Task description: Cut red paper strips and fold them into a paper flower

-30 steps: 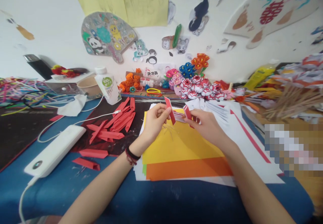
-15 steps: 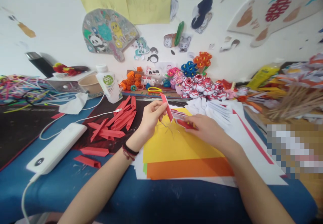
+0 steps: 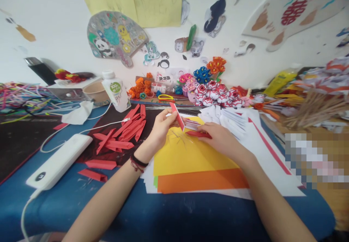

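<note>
Red strip [image 3: 177, 117] is up over the yellow sheet [image 3: 191, 162], tilted, pale edge showing. Left hand [image 3: 159, 129] has it: grip clamped, thumb and fingers pinching the strip. Right hand [image 3: 219, 136] is palm-down just beside, fingertips at a pale striped stack [image 3: 192, 125], with a red folded piece [image 3: 198, 134] under them (can't tell if that grip is clamped on either or just touching). Thin bits [image 3: 177, 139] lie scattered on the yellow sheet, near the strip. Orange sheet [image 3: 203, 182] sticks out below the yellow one; white paper [image 3: 268, 162] beneath and to the right. Red pile [image 3: 129, 129] sits left of the hands on a dark mat [image 3: 143, 140]. Power bank [image 3: 60, 162] further left on the blue-topped desk [image 3: 174, 218]. Bottle [image 3: 116, 93] stands behind the pile; paper flowers [image 3: 212, 93] at the back, by the wall.
</note>
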The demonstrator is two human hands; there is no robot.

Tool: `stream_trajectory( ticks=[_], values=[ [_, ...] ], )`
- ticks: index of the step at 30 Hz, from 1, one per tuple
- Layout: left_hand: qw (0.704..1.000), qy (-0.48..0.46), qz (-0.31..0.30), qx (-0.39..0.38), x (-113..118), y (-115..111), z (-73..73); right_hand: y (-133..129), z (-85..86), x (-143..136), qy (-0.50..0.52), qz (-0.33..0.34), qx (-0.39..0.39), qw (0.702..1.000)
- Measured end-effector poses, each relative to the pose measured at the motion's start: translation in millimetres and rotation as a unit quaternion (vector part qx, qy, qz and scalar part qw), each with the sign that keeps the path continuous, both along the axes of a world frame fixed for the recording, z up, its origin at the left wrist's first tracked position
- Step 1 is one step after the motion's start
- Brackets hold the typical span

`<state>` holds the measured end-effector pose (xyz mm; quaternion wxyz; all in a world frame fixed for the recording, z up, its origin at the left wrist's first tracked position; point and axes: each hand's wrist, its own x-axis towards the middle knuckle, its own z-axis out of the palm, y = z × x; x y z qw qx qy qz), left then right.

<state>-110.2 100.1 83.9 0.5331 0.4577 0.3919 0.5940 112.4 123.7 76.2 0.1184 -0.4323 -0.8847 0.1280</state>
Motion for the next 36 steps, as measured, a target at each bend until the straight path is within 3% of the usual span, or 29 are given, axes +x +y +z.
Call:
stream_trajectory(
  ticks=[5,9,16,21,29,32,36],
  values=[
    [0.999,0.035,0.006,-0.008,-1,2,-1.0,0,0.0,0,0.013,0.016,0.005,1.000],
    [0.985,0.165,0.019,-0.039,-3,6,-5.6,0,0.6,2,0.023,0.004,0.004,1.000],
    [0.961,0.273,0.045,0.024,-8,12,-15.8,-1,3.4,0,0.028,0.007,-0.007,1.000],
    [0.938,0.341,0.010,0.064,-9,11,-11.5,-1,4.5,0,0.032,0.007,-0.013,0.999],
    [0.931,0.359,-0.023,0.058,-7,5,-6.4,1,1.5,4,0.042,0.003,-0.001,0.999],
    [0.880,0.465,0.002,0.098,-7,5,-10.2,1,1.7,3,0.043,0.005,-0.003,0.999],
    [0.720,0.657,0.059,0.216,-7,11,-13.3,0,4.0,3,0.027,-0.001,0.007,1.000]
  ],
)
